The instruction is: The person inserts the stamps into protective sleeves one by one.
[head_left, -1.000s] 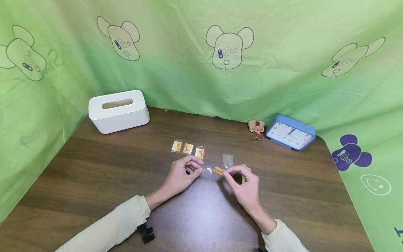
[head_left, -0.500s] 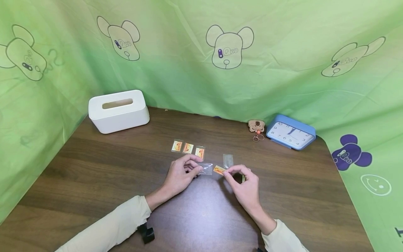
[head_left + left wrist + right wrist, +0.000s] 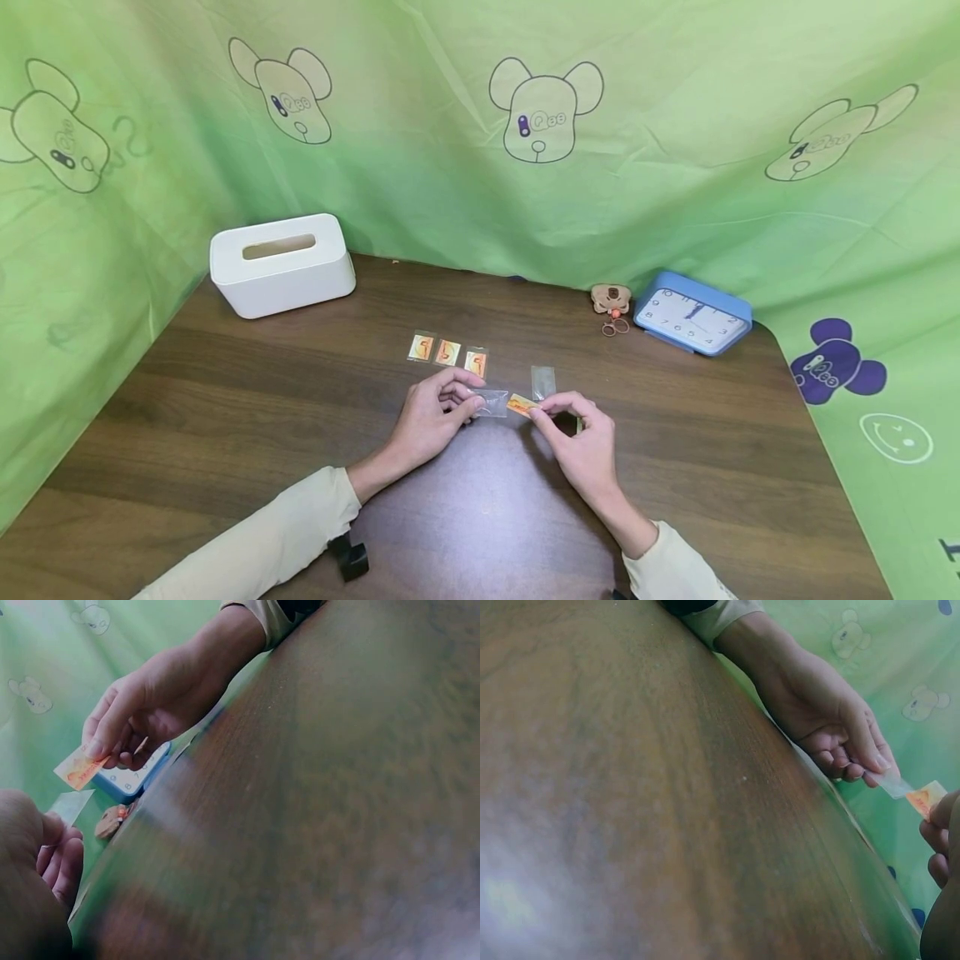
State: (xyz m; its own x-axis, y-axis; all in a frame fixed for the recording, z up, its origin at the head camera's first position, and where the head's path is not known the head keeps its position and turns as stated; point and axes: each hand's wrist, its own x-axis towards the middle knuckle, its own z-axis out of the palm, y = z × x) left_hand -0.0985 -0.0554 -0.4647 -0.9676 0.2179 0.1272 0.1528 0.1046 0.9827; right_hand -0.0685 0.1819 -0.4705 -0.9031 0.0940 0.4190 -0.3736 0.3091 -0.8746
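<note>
Between thumb and fingers my left hand (image 3: pixel 435 415) pinches a small clear plastic bag (image 3: pixel 492 403), which points to the right. My right hand (image 3: pixel 587 437) pinches a small orange and yellow printed card (image 3: pixel 521 405), its free edge right by the bag's end. Both wrist views show the card (image 3: pixel 81 766) and the bag (image 3: pixel 889 784) held up close to each other. Beyond my left hand, three similar cards in clear bags (image 3: pixel 447 353) lie in a row on the table. A second clear bag (image 3: pixel 543 382) lies flat just past my right fingers. Something small and greenish is partly hidden behind my right hand.
A white tissue box (image 3: pixel 283 267) stands at the back left of the brown wooden table (image 3: pixel 225 417). At the back right are a blue clock (image 3: pixel 693 313) and a brown animal-shaped keyring (image 3: pixel 611 300). A green printed curtain (image 3: pixel 420 125) hangs behind.
My left hand has shifted the clear bag slightly, and it now lies flatter and straighter toward the card. The right hand has barely moved, with the card turned slightly.
</note>
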